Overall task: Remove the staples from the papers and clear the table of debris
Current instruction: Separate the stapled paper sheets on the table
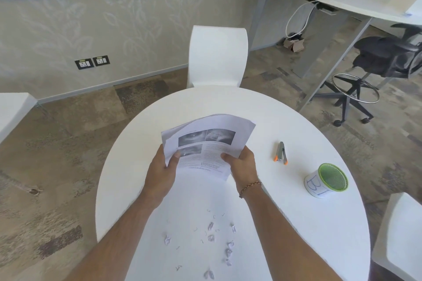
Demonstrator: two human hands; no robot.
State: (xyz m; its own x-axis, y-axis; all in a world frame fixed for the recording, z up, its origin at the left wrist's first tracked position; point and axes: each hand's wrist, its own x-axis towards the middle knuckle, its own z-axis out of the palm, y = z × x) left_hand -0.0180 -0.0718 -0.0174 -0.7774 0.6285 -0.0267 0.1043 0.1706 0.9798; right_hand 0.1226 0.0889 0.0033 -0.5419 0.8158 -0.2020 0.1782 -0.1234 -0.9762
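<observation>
papers [206,143]: printed stack, held up off the round white table [296,223], roughly over its middle, sheets bowing upward at the far edge; no staple visible from here.
left hand [161,170]: grips the stack's near-left corner, thumb on top of the page, fingers curled underneath.
right hand [241,164]: grips the near-right corner the same way, thumb on top; chain bracelet [250,188] on that wrist.
stack axis: long side runs left to right between the two hands, tilted up toward the far right.
debris [211,243]: pulled staples and small torn paper scraps scattered on the table near the person, directly below and behind both hands, between the forearms.
staple remover [281,153]: grey with orange tips, lying on the table to the right of the stack, apart from it.
bin [326,180]: small green-rimmed mesh cup wrapped in paper lettered "BI", further right near the table edge.
key relation: bin and remover both lie on the right, so the right hand is nearer; debris is closer to the body than the papers.
stage, judged: staples look out; papers need setting aside, then the scraps go to the bin.
risk, judged: loose staples are tiny and easy to miss or brush off the edge.
surroundings: white chair [218,57] across the table.
</observation>
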